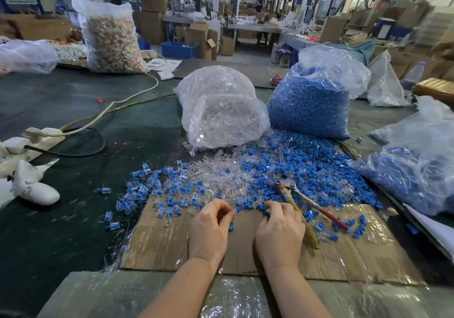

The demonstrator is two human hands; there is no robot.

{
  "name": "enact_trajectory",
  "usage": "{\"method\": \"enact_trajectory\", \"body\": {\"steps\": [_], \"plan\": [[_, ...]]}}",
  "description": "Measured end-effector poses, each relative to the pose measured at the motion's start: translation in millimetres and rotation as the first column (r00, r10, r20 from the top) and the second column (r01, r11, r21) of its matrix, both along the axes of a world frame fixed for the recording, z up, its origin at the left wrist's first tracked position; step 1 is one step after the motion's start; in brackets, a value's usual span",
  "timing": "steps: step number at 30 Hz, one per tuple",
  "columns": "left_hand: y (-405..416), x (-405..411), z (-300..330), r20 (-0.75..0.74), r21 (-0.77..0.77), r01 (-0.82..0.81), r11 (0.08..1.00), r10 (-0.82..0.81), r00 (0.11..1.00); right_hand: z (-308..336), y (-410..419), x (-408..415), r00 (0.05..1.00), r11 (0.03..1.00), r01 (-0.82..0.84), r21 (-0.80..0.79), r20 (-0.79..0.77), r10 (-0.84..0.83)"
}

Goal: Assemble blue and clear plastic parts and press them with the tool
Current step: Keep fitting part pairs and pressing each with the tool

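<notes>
Picking is the step in hand here, by the look of it: both hands are down at the near edge of the loose pile of blue parts (294, 165) and clear parts (221, 170), right where it spills onto the taped cardboard sheet (159, 241) on the surface. The left hand (211, 227) has its fingers curled in, thumb meeting fingertips, and a blue piece peeks out just under them; whether that grip is truly pinching it, I cannot tell. The right hand (280, 229) is curled too, fingertips touching blue parts at the pile's edge, and what it holds, if anything, is hidden.

The pressing tool (302, 209), pliers with one red handle and one wrapped handle, lies untouched just beside the right hand, jaws pointing into the pile. Next move calls for mating one blue piece with one clear one, then reaching right for those pliers. Finished-looking pairs (147, 190) lie scattered to the left.
</notes>
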State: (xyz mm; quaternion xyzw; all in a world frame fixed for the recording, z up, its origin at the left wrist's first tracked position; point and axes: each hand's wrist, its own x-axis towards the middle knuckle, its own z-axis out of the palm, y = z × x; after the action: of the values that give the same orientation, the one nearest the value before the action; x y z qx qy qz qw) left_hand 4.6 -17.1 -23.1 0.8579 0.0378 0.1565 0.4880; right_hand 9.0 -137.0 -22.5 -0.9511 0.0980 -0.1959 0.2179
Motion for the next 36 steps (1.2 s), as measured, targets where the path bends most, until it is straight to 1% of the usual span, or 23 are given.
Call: {"method": "enact_trajectory", "body": {"steps": [1, 3, 7, 12, 17, 21, 25, 30, 36], "plan": [[0.3, -0.2, 0.3, 0.003, -0.015, 0.004, 1.000, -0.004, 1.000, -1.0, -0.4, 1.3, 0.999, 1.000, -0.016, -0.027, -0.038, 0.015], [1.3, -0.3, 0.3, 0.011, -0.025, 0.008, 1.000, -0.008, 1.000, -2.5, -1.5, 2.4, 0.997, 0.998, -0.062, -0.034, -0.054, 0.060], [0.9, -0.2, 0.4, 0.018, 0.011, 0.019, 1.000, -0.019, 1.000, -2.4, -1.6, 1.6, 0.995, 0.995, -0.099, 0.013, -0.001, 0.099], [-0.1, -0.9, 2.5, 0.034, -0.030, 0.009, 1.000, -0.008, 0.999, -5.7, -2.7, 2.6, 0.992, 0.991, -0.126, 0.044, 0.022, 0.125], [-0.3, -2.3, 2.1, 0.064, -0.044, -0.036, 0.998, 0.038, 0.997, -5.9, -2.3, 1.6, 0.993, 0.991, -0.111, 0.077, 0.052, 0.107], [-0.5, -3.1, 1.4, 0.042, 0.024, 0.055, 0.998, -0.056, 0.998, -5.2, -2.9, 2.1, 0.990, 0.988, -0.141, 0.056, 0.029, 0.140], [0.0, -2.2, 2.6, 0.024, -0.004, 0.079, 0.997, -0.079, 0.997, -1.3, -2.3, -0.9, 0.976, 0.972, -0.206, 0.112, 0.094, 0.196], [2.1, -0.7, 1.8, -0.011, -0.043, 0.076, 0.996, -0.077, 0.997, 2.9, -3.2, -3.3, 0.926, 0.910, -0.367, 0.192, 0.171, 0.337], [2.2, -0.7, 1.8, -0.043, -0.090, 0.093, 0.992, -0.097, 0.994, 2.4, -4.2, -5.1, 0.902, 0.867, -0.413, 0.279, 0.256, 0.347]]}}
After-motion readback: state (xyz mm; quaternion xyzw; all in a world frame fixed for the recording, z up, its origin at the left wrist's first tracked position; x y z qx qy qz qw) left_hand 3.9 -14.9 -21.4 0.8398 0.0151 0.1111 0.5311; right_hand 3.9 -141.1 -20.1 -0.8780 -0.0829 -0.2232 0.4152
